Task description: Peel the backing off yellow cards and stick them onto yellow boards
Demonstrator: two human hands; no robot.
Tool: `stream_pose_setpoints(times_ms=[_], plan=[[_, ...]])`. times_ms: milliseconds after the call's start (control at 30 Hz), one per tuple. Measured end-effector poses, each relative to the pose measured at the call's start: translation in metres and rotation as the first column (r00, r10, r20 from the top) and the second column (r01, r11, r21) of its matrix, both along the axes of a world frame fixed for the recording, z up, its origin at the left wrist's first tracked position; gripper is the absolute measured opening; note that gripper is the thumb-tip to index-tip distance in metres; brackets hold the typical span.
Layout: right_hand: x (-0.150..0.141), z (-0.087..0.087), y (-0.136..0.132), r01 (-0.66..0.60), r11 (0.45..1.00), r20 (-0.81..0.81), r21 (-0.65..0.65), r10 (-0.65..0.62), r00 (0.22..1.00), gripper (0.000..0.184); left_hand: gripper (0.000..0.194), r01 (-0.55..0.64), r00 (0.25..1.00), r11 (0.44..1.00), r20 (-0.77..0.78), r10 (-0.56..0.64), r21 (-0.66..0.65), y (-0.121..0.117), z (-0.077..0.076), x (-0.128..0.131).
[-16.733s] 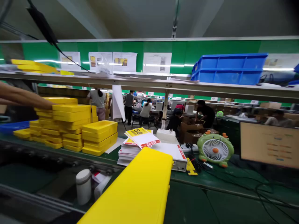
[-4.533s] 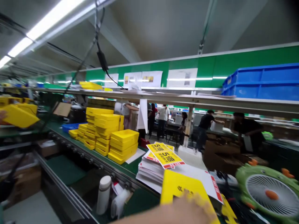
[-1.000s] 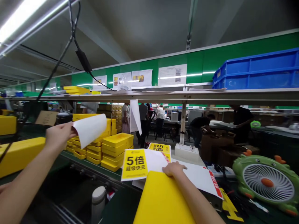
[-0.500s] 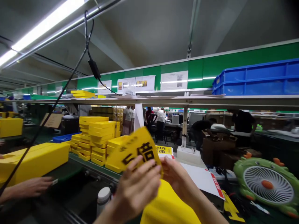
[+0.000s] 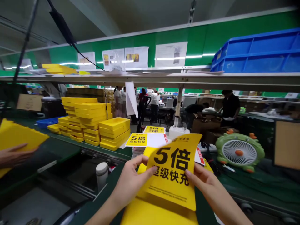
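Both hands pinch a yellow printed paper sheet with black characters (image 5: 172, 170), held up near the camera above a flat yellow plastic case (image 5: 159, 214): left hand (image 5: 132, 181) grips its left edge, right hand (image 5: 202, 181) its right edge

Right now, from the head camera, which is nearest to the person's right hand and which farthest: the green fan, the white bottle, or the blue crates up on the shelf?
Measured from the right hand:
1. Green fan, just up and to its right on the bench.
2. White bottle, off to the left, beyond the left hand.
3. Blue crates, high on the upper shelf, farthest.
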State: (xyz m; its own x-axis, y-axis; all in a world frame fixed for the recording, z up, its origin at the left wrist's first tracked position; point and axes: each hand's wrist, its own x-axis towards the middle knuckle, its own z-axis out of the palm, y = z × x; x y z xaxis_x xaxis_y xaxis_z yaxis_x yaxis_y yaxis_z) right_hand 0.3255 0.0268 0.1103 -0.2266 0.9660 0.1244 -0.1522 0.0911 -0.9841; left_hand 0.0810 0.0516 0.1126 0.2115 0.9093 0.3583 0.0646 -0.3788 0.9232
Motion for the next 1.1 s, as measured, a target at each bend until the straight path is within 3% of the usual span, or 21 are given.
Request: stream_pose_setpoints(times_ms=[67, 267, 533, 700, 900, 1100], plan=[[-0.003, 0.002, -0.004, -0.041, 0.999, 0.043, -0.019, 0.042, 0.998, 0.037, 0.029, 0.031, 0.998, 0.995, 0.054, -0.026, -0.096, -0.001, -0.008, -0.005], [-0.005, -0.016, -0.001, -0.144, 0.983, 0.079, -0.114, 0.154, 0.985, 0.03, 0.027, -0.11, 0.982, 0.99, -0.146, 0.122, 0.086, -0.011, -0.025, -0.025], [-0.007, -0.035, 0.001, -0.11, 0.972, 0.042, -0.207, 0.121, 0.992, 0.031, 0.024, -0.097, 0.982, 0.992, -0.157, 0.108, 0.077, -0.003, -0.032, -0.028], [-0.006, -0.033, 0.001, -0.059, 0.972, 0.062, -0.228, 0.075, 0.995, 0.036, 0.023, -0.108, 0.98, 0.993, -0.163, 0.114, 0.045, 0.0, -0.031, -0.026], [-0.008, -0.021, 0.002, -0.088, 0.955, 0.041, -0.283, 0.104, 0.994, 0.033, 0.024, -0.091, 0.973, 0.993, -0.218, 0.074, -0.069, -0.001, -0.024, -0.023], [-0.008, -0.019, 0.001, -0.084, 0.959, 0.036, -0.27, 0.098, 0.995, 0.03, 0.023, -0.096, 0.972, 0.993, -0.223, 0.077, -0.073, 0.0, -0.026, -0.023]])
